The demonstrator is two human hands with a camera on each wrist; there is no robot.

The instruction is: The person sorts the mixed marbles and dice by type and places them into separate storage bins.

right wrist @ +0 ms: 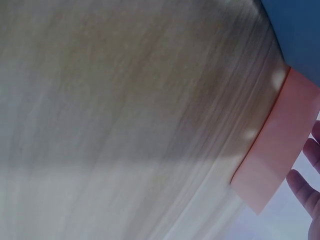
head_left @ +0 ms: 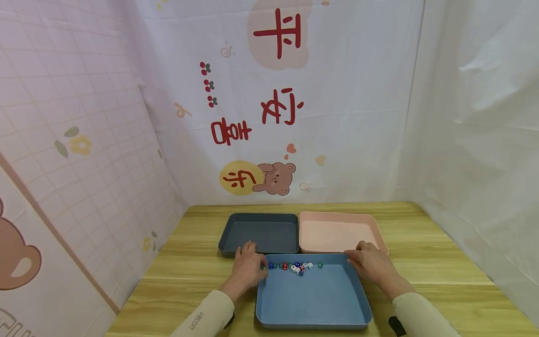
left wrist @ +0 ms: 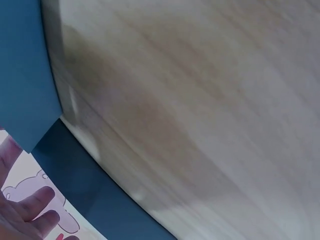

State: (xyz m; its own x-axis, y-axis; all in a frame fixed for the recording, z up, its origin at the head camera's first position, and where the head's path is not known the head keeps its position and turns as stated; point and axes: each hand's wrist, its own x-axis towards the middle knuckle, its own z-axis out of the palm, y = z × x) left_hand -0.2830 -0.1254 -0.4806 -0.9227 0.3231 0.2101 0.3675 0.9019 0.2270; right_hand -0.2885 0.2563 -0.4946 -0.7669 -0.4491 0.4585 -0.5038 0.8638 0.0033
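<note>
A light blue tray (head_left: pixel 313 304) lies on the table, with small dice (head_left: pixel 296 268) in white, red, blue and green gathered along its far side. My left hand (head_left: pixel 247 269) pinches the tray's rim at the far left corner, its thumb over the inside near a blue die (head_left: pixel 271 266). The other fingers (left wrist: pixel 35 202) reach loosely past the corner, over a dark blue tray (head_left: pixel 265 231). At the far right corner my right hand (head_left: pixel 372 266) pinches the same rim, its remaining fingers (right wrist: pixel 300 187) beside a pink tray (head_left: pixel 337 229).
The dark and pink trays stand side by side behind the light blue one, close against its far edge. The wooden table (head_left: pixel 438 281) reaches back to a white printed cloth (head_left: pixel 349 117). Cloth also hangs at the left and right sides.
</note>
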